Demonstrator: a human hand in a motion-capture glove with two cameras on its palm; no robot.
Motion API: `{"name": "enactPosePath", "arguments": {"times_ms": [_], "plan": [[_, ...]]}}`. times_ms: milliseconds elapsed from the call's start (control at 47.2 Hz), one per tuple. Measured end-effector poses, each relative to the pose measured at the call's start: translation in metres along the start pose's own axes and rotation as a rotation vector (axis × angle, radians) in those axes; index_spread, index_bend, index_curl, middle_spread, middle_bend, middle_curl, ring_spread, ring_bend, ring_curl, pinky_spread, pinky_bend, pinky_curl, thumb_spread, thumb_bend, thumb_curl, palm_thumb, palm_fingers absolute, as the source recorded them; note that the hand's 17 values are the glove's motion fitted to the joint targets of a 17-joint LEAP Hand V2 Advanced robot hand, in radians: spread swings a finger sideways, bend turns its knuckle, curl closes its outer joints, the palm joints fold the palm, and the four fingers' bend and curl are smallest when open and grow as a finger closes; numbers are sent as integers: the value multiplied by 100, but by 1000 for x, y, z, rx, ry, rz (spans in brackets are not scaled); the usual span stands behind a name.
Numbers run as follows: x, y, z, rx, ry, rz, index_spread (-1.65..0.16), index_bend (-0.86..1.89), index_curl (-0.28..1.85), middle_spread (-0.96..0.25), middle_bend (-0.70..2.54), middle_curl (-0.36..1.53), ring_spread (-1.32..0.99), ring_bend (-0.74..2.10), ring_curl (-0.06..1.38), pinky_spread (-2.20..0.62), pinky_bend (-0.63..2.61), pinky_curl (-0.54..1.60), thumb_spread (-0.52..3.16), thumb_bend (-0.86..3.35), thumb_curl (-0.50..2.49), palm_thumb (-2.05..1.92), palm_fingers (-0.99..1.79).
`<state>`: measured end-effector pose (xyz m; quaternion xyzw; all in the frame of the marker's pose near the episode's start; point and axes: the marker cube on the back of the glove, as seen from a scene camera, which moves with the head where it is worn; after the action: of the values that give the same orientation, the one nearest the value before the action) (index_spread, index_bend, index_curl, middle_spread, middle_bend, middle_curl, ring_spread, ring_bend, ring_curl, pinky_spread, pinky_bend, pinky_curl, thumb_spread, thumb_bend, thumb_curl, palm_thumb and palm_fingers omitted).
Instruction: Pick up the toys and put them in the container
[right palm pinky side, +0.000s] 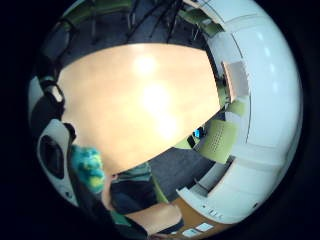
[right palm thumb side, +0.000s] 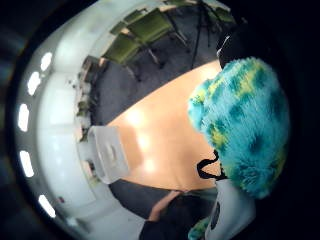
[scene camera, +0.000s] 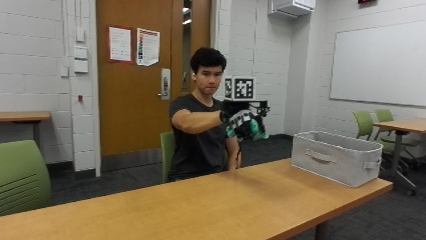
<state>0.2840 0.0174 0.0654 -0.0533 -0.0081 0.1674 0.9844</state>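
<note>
**Toy lifted high, container waits at the table end**

Now, from the outside view I see the gloved right hand (scene camera: 245, 122) raised in front of the person's chest, well above the long light wooden table (scene camera: 200, 205). Its fingers are curled round a fluffy plush toy with teal and yellow patches (scene camera: 256, 131), so the toy is off the table and carried in the air. In the thumb side palm view the same toy (right palm thumb side: 245, 120) fills much of the picture, which agrees that it sits close against the palm.

The pale grey fabric container with a side handle (scene camera: 336, 156) stands at the far end of the table, well apart from the hand. I think it is placed near that end so that the hand can reach it with one sweep across the table, and its top is open for a drop from above.

I judge that the lift is done and the carry toward the container comes next. The toy looks soft, so it may squash in the grasp. I cannot see other toys on the table.
</note>
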Motion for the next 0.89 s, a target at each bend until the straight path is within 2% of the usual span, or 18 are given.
{"name": "enactPosePath", "arguments": {"times_ms": [106,339,636,742,827,848,891], "plan": [[-42,-11,-31,25,2,-11,-39,12,1,-48,48,60,-46,119,48,-48,111,39,77,21,70,73,88],[-205,11,-94,165,-3,-182,-39,17,1,-50,42,63,-46,118,47,-48,106,38,72,18,77,73,94],[-379,70,-113,162,-22,-395,-40,21,6,-51,32,66,-45,109,46,-49,95,38,68,15,85,73,107],[-443,116,-111,139,-56,-564,-40,22,7,-52,30,67,-45,108,46,-49,92,38,67,14,88,73,110],[-472,157,-104,103,-156,-1002,-41,22,9,-52,28,69,-45,107,46,-49,90,38,66,13,90,73,110],[-475,158,-101,101,-159,-1022,-41,22,9,-52,27,69,-45,107,46,-49,90,38,65,13,90,73,110],[-475,144,-94,108,-132,-916,-41,21,9,-52,27,70,-45,106,45,-49,89,38,65,13,91,73,111]]}}
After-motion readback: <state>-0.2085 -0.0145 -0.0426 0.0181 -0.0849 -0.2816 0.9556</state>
